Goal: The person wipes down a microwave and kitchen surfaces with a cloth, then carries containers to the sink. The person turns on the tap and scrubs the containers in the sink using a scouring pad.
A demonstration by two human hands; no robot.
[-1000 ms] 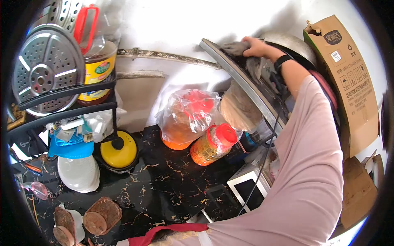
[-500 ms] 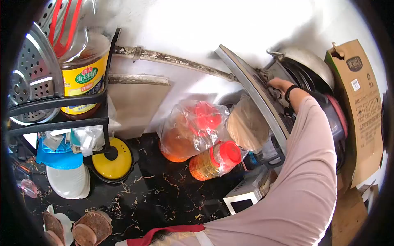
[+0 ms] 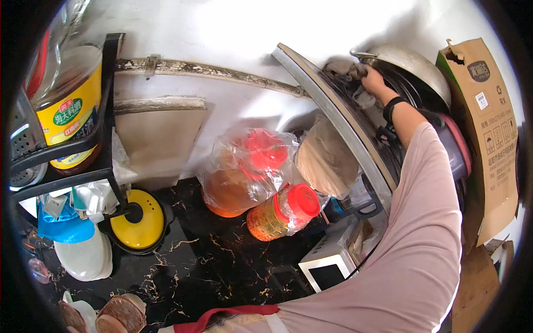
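My right hand (image 3: 375, 82) is closed on a crumpled dark grey rag (image 3: 345, 69), with a black band around the wrist. It presses the rag near the far end of a metal-edged shelf (image 3: 340, 114), though part of the rag is hidden behind my fingers. Close beside the hand, a large metal wok (image 3: 410, 62) leans against the wall among dark pans. Under my forearm sits a purple-grey pot with a pink rim (image 3: 452, 145). My left hand is out of the picture.
A tall cardboard box (image 3: 482, 133) stands on the right. Below the shelf are a bagged red-lidded jar (image 3: 230, 188), a smaller red-lidded jar (image 3: 277, 216) and a white appliance (image 3: 330, 255). A black rack (image 3: 66, 183) with a yellow-labelled bottle (image 3: 72, 116) and a yellow lid (image 3: 137, 222) are at left.
My right hand has slid slightly up and left along the shelf, and more of the rag now shows beyond the fingers. The view has shifted a little to the right.
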